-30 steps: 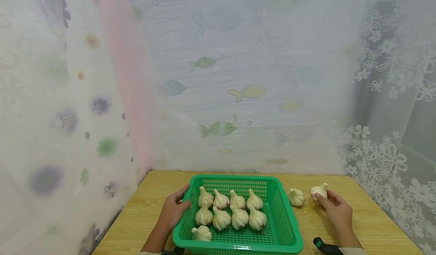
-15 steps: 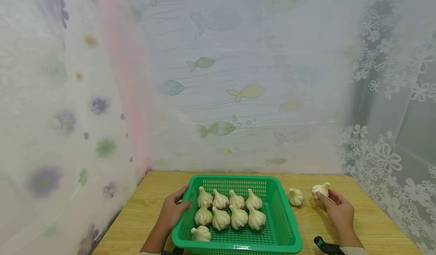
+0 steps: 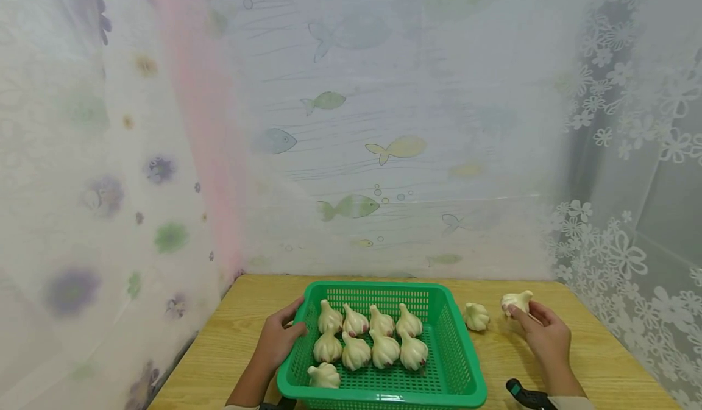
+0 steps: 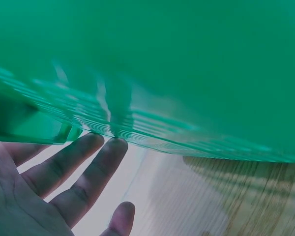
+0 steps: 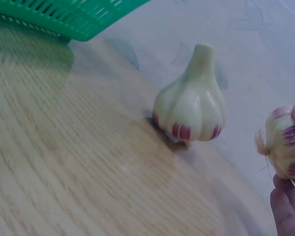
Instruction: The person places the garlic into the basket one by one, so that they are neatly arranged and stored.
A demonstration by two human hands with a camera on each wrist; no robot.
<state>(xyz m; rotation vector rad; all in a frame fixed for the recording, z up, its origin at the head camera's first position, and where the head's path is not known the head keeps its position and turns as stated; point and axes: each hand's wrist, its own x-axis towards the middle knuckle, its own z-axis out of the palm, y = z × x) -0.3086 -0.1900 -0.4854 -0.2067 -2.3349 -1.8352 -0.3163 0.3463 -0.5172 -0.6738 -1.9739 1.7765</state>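
Note:
A green plastic basket (image 3: 457,361) with slotted walls stands on the table, several garlic bulbs (image 3: 386,350) lying inside in rows. My left hand (image 3: 278,339) is at the basket's left side; in the left wrist view its fairly straight fingers (image 4: 96,172) touch the outer wall. To the basket's right, my right hand (image 3: 548,340) pinches a garlic bulb (image 3: 515,303) between thumb and fingers, a little above the table. The right wrist view shows this held bulb (image 5: 285,142) with its roots and purple patches. Another garlic bulb (image 3: 476,317) rests on the table between basket and right hand.
The wood-grain table (image 3: 219,349) ends at the back against a pale hanging sheet (image 3: 411,233) printed with fish. Floral curtains hang at the left (image 3: 126,215) and right (image 3: 620,215). Dark straps sit at both wrists.
My right hand has raised the held garlic bulb slightly and shifted it a little to the right. The left hand, the basket and the other bulbs stay in place.

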